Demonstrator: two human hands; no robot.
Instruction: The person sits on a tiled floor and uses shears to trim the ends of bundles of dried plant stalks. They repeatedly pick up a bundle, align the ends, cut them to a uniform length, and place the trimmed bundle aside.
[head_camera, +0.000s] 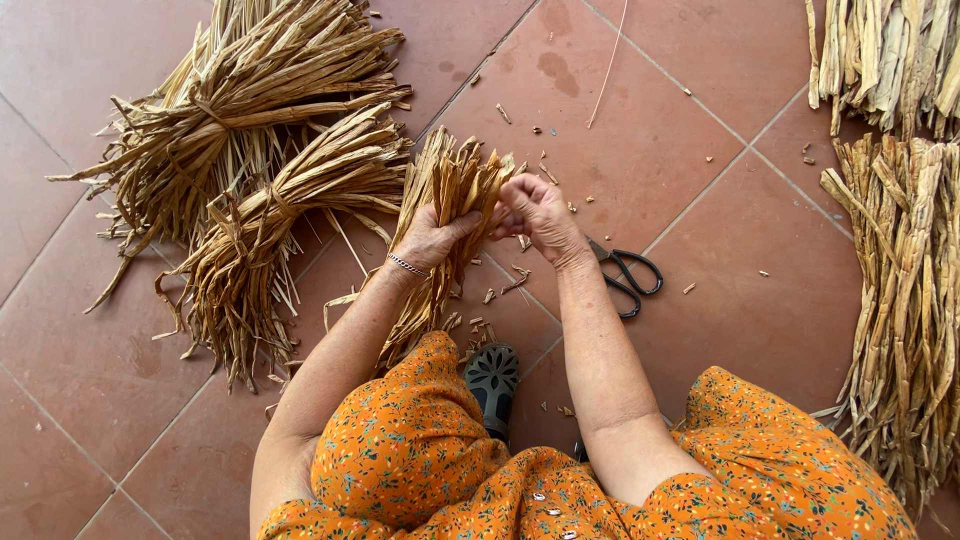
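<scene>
Head view shows your left hand (428, 238) closed around a bundle of dried straw-coloured leaf strips (445, 195), gripped about mid-length above the tiled floor (640, 150). Your right hand (535, 208) pinches at the bundle's upper ends. Judge the strips light, dry and brittle: they look stiff along their length yet likely to snap or shed, so grip the bunch, not single strips. Black scissors (630, 280) lie just beside your right wrist. No containers show; tied sheaves (250, 150) lie left, loose strips (900, 300) right.
</scene>
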